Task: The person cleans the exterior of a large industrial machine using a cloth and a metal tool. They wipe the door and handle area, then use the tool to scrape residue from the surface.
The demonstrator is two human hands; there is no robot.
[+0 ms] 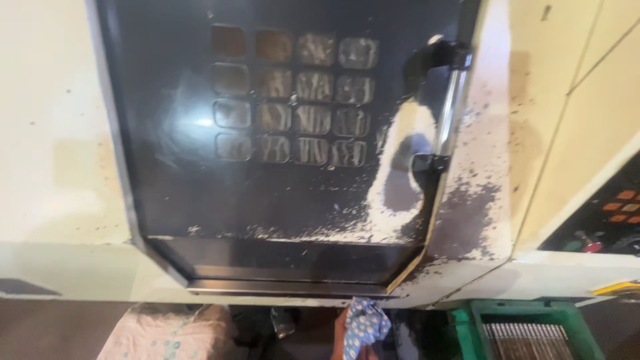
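Note:
A big black machine door [280, 193] fills the view, with a grid of small window panes [293, 93] and a metal bar handle [448, 100] on its right edge. Paint around the handle is worn and chipped. At the bottom edge only a sliver of my right hand [341, 337] shows, closed around a blue cloth with white spots [365, 327], below the door's lower sill [287, 283]. The hand is well below the handle and does not touch the door. My left hand is out of sight.
Cream machine panels [53, 133] flank the door. A control panel with orange buttons and a red knob [617, 217] sits at the right. A green crate holding metal rods [527, 333] stands at the bottom right. Pale patterned fabric [167, 333] lies at the bottom left.

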